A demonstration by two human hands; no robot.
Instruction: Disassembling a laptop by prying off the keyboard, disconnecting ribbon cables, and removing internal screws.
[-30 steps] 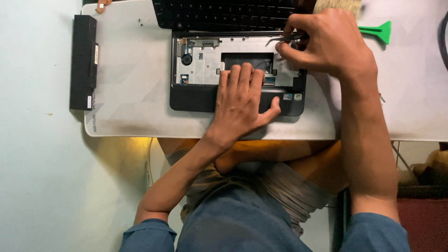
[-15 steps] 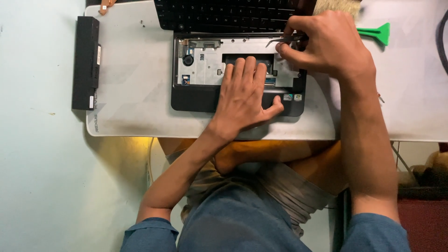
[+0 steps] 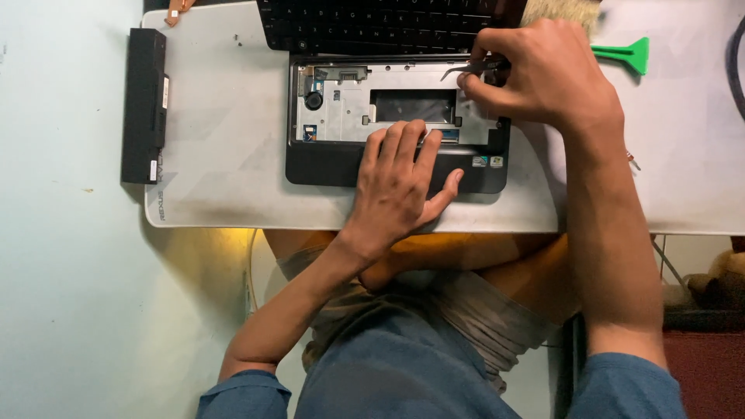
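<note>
Between right fingers [image 3: 483, 84], perhaps tweezers [image 3: 466, 70], over laptop [image 3: 341, 167]

Laptop base [image 3: 326, 167]: matt black plastic surround; exposed inner plate [image 3: 349, 109] of dull silver metal, lightly scuffed.
Keyboard [image 3: 372, 23], at 12 o'clock: black plastic keys, slight sheen.
Tweezers [image 3: 469, 68]: thin bright metal.
Battery pack [image 3: 144, 105], at 9 o'clock: matt black plastic.
Pry tool [image 3: 625, 54], at 2 o'clock: smooth green plastic.
Work mat [image 3: 225, 140]: pale grey, matt, smudged.
Sleeves [image 3: 240, 396]: blue woven cloth.
</note>
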